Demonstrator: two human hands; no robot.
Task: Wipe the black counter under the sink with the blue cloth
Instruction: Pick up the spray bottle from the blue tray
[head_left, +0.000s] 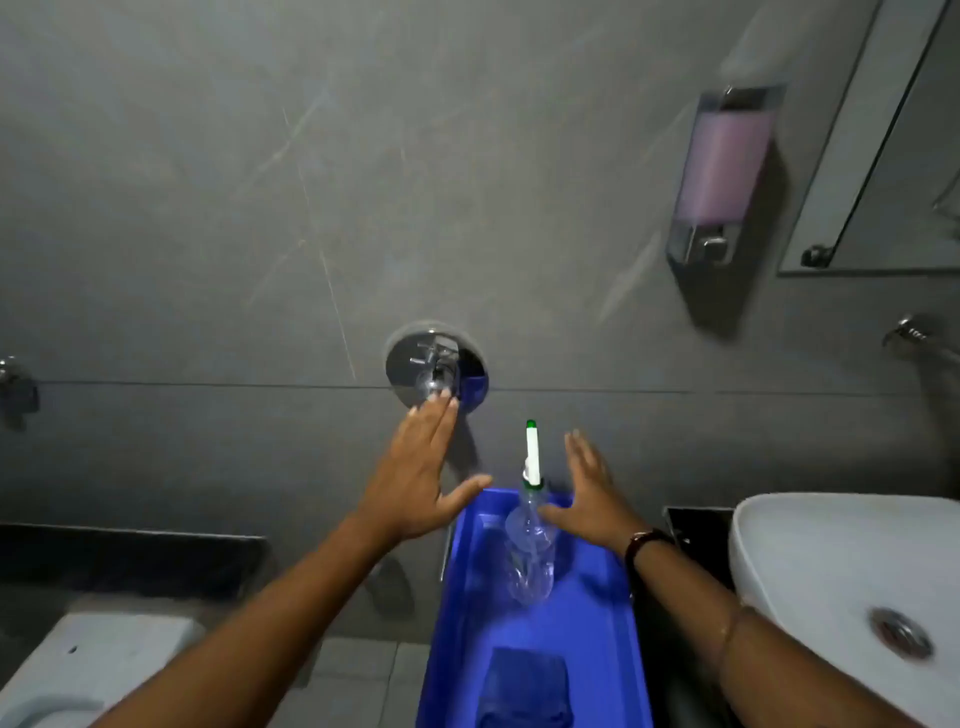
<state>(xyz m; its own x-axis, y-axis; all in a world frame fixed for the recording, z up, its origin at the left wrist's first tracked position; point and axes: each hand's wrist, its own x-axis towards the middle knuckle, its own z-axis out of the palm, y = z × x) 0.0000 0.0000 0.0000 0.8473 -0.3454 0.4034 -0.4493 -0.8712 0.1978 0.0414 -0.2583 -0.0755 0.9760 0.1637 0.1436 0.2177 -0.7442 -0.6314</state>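
Note:
A folded blue cloth (527, 688) lies at the near end of a blue plastic tray (592, 639). A clear spray bottle (530, 551) with a white and green nozzle stands at the tray's far end. My left hand (415, 483) is stretched out flat, fingers apart, its tips by the chrome wall valve (434, 366). My right hand (592, 493) is open too, just right of the bottle, holding nothing. The black counter (698, 535) shows as a dark strip between the tray and the white sink (831, 566) at the right.
A soap dispenser (724, 171) with pink liquid hangs on the grey wall, with a mirror (883, 145) to its right. A tap (914, 338) juts out above the sink. A white toilet (93, 660) sits at the lower left, below a black ledge (130, 556).

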